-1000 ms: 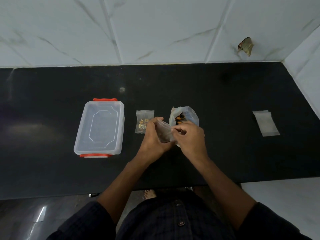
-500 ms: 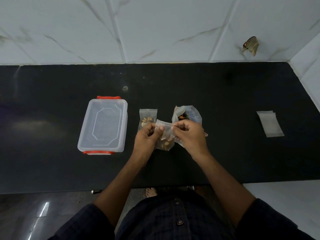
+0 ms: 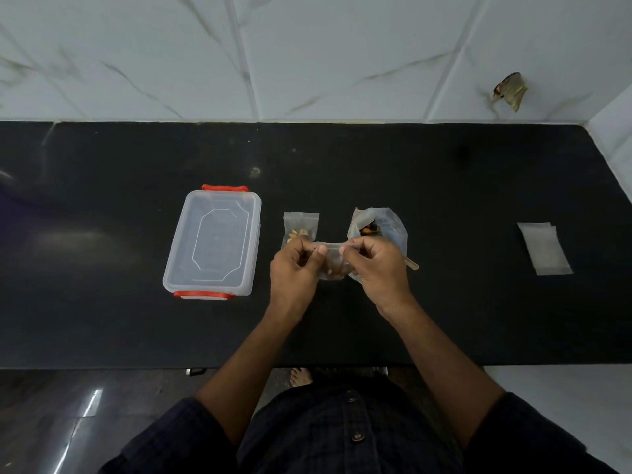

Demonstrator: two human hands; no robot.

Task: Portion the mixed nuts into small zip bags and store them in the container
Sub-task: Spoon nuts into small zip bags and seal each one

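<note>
- The left hand (image 3: pixel 294 268) and right hand (image 3: pixel 378 265) hold a small zip bag (image 3: pixel 331 260) between them, just above the black bench (image 3: pixel 102 319).
- Fingers of both hands are curled and pinch the bag's top strip, one hand at each end; a few nuts sit at the bag's bottom.
- A second small bag with nuts (image 3: pixel 301 225) lies flat on the bench just behind the left hand.
- The big open bag of mixed nuts (image 3: pixel 383 224) stands behind the right hand, and a wooden stick (image 3: pixel 411 265) pokes out past that hand.
- The clear container (image 3: pixel 213 242), lid on, with red clips, sits to the left, near the bags but apart from them.
- A pile of empty bags (image 3: pixel 543 248) lies well off to the right.
</note>
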